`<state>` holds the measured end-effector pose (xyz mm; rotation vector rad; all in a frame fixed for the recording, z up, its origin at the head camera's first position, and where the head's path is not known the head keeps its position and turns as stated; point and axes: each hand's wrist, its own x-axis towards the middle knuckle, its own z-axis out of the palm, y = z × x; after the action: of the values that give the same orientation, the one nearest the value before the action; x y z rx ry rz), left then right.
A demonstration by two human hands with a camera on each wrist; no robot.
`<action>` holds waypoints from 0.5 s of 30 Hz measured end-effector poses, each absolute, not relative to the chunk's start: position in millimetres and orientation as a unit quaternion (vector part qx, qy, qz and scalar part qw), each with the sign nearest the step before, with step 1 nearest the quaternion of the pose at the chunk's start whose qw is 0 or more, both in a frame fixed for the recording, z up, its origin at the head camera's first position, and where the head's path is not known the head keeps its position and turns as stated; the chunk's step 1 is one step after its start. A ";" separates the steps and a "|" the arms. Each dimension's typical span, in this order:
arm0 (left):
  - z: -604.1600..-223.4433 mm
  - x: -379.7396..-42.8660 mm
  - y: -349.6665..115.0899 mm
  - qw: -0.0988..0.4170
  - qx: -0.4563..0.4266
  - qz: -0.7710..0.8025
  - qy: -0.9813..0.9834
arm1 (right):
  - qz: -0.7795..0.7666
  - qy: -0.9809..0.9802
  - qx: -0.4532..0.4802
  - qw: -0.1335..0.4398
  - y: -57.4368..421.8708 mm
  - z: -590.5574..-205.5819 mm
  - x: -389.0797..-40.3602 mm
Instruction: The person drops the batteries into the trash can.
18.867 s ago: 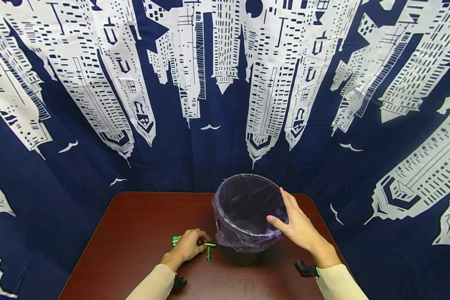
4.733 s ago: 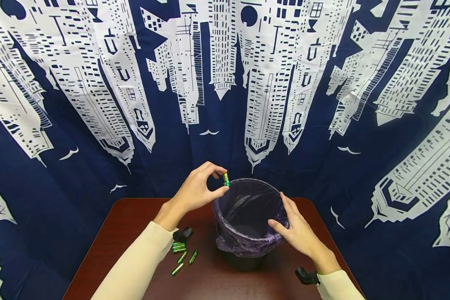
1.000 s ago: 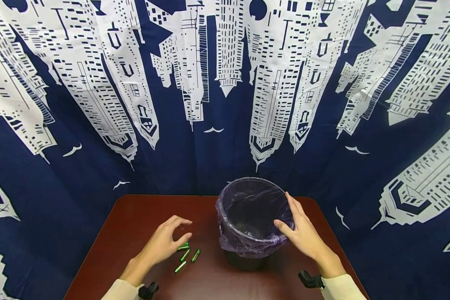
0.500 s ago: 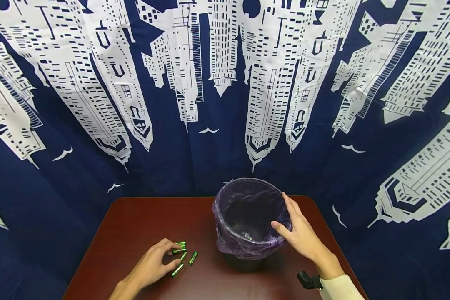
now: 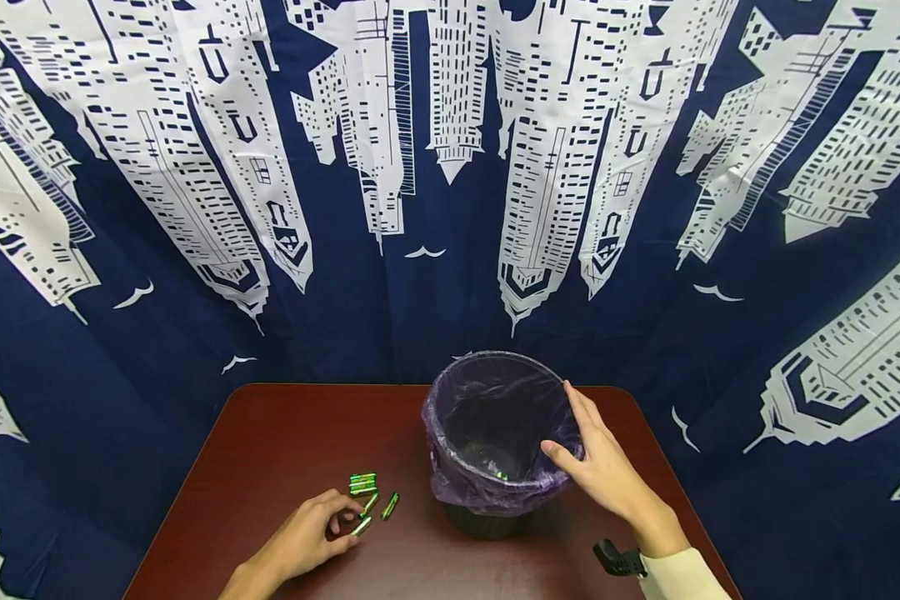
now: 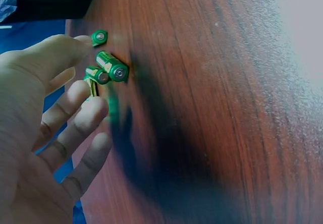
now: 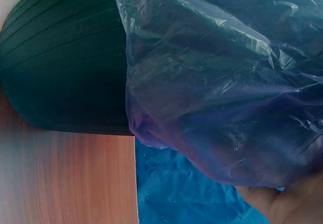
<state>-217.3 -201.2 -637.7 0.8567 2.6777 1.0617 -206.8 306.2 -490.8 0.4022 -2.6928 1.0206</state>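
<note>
Batteries (at least five), one bin

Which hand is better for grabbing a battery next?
Probably the left hand: its fingers are close beside the batteries on the table. The right hand is away at the bin.

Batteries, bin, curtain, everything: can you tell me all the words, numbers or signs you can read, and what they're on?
No word, number or brand can be read.
Batteries: yellow marks on green, too small and blurred to read.
Trash can and its purple bag: no writing seen.
Curtain: white buildings and birds, no readable words.
</note>
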 end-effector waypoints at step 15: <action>-653.4 -217.7 -199.1 0.087 0.310 0.350 0.880 | 0.352 -0.916 0.147 0.127 301.4 -489.6 -200.4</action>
<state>-217.7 -199.1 -653.4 0.9233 2.6210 1.0420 -200.4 301.4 -489.6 0.4286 -2.6655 1.0239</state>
